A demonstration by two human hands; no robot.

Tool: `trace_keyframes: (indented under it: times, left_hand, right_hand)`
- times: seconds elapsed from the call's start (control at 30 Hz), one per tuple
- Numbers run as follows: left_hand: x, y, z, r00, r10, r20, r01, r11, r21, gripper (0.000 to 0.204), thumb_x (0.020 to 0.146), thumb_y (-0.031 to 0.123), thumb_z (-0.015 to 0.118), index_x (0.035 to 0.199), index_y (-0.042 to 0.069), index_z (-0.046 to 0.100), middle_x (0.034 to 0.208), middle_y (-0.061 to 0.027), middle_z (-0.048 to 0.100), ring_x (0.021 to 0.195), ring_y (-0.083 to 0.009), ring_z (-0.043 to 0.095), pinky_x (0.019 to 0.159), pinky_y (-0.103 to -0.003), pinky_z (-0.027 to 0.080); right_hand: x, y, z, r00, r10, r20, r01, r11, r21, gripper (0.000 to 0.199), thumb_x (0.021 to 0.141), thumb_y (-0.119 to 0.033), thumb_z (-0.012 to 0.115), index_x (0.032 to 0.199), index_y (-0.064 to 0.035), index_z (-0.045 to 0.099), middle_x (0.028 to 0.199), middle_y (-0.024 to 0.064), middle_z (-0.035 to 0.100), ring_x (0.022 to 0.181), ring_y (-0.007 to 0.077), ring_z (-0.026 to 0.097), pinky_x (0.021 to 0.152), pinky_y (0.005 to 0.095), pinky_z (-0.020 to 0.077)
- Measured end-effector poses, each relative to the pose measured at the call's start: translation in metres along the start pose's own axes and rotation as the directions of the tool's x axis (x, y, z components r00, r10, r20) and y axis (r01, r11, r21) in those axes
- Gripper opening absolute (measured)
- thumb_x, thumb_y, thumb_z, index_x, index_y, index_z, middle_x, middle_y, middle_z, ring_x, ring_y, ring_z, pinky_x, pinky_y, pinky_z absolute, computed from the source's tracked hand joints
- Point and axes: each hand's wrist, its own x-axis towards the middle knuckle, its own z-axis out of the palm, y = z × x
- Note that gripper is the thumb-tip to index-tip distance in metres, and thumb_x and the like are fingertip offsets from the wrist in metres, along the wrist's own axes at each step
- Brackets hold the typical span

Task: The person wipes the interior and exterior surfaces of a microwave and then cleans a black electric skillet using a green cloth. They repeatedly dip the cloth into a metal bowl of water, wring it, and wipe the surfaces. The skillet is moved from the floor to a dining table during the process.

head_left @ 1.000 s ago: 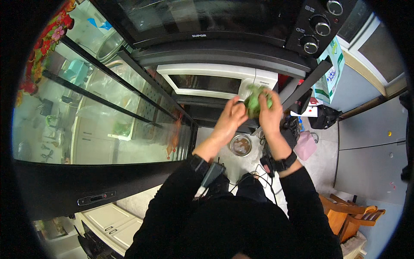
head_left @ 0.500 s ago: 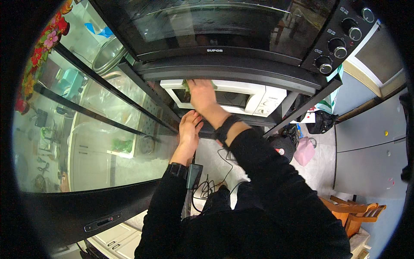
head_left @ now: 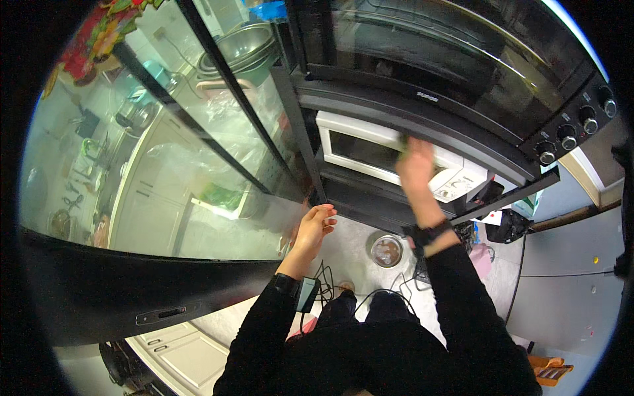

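Observation:
A white microwave (head_left: pixel 467 177) sits on a shelf of a black rack, below a larger black oven (head_left: pixel 422 59). My right hand (head_left: pixel 417 165) is at the front of the microwave, over the right part of its dark door window, and is blurred by motion. A bit of green cloth (head_left: pixel 402 140) shows at its fingertips; the rest is hidden under the hand. My left hand (head_left: pixel 313 232) hovers near the rack's lower left corner, fingers loosely bent and slightly apart, with nothing in it.
Glass door panels (head_left: pixel 198 191) with black frames stand at the left. A round metal bowl (head_left: pixel 386 251) is on the floor below the rack, and black cables (head_left: pixel 323 282) lie near my feet. At the right are a dark bag (head_left: pixel 508 228) and a grey fridge (head_left: pixel 561 247).
My right hand has slid rightward along the microwave's front with the green cloth. The view has shifted, so the rack appears farther right and the floor bowl shows. My left hand remains empty.

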Motion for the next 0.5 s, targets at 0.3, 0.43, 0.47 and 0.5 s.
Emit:
trace_keyframes:
  times: [0.3,0.43,0.47,0.5]
  left_hand:
    - [-0.015,-0.014,-0.009,1.000,-0.010,-0.030,0.008,0.999,-0.044,0.018,0.095,0.022,0.052,0.105,0.008,0.056,0.091,-0.0009,0.062,0.075,-0.0112,0.058,0.065,-0.024,0.046]
    - [-0.017,-0.019,-0.006,0.999,-0.035,-0.005,0.035,0.999,-0.007,0.018,0.095,0.022,0.051,0.106,0.008,0.056,0.092,-0.0004,0.062,0.076,-0.0106,0.058,0.066,-0.023,0.046]
    - [-0.017,-0.019,-0.005,0.999,-0.039,0.008,0.039,0.999,0.004,0.018,0.095,0.022,0.051,0.106,0.008,0.056,0.093,-0.0003,0.062,0.076,-0.0104,0.058,0.067,-0.023,0.046]
    - [-0.018,-0.019,-0.004,0.999,-0.035,0.007,0.035,0.999,0.013,0.019,0.095,0.022,0.051,0.106,0.008,0.056,0.093,-0.0005,0.062,0.076,-0.0102,0.058,0.067,-0.023,0.045]
  right_hand:
    - [0.050,-0.139,0.082,0.927,-0.207,0.312,0.125,0.956,0.265,0.037,0.073,-0.006,0.055,0.110,-0.0050,0.058,0.100,0.0153,0.062,0.092,0.0326,0.060,0.083,0.0411,0.0469]
    - [0.037,-0.084,0.059,0.877,-0.335,0.345,0.184,0.897,0.403,0.044,0.075,-0.005,0.055,0.119,-0.0099,0.056,0.111,0.0136,0.061,0.103,0.0319,0.059,0.090,0.0405,0.0464]
    - [0.031,-0.062,0.047,0.863,-0.297,0.408,0.153,0.924,0.350,0.045,0.076,-0.005,0.056,0.120,-0.0105,0.055,0.114,0.0143,0.060,0.106,0.0317,0.058,0.092,0.0404,0.0456]
    - [0.027,-0.040,0.035,0.869,-0.283,0.405,0.153,0.933,0.325,0.045,0.076,-0.005,0.057,0.121,-0.0112,0.055,0.118,0.0149,0.058,0.109,0.0314,0.056,0.094,0.0404,0.0448]
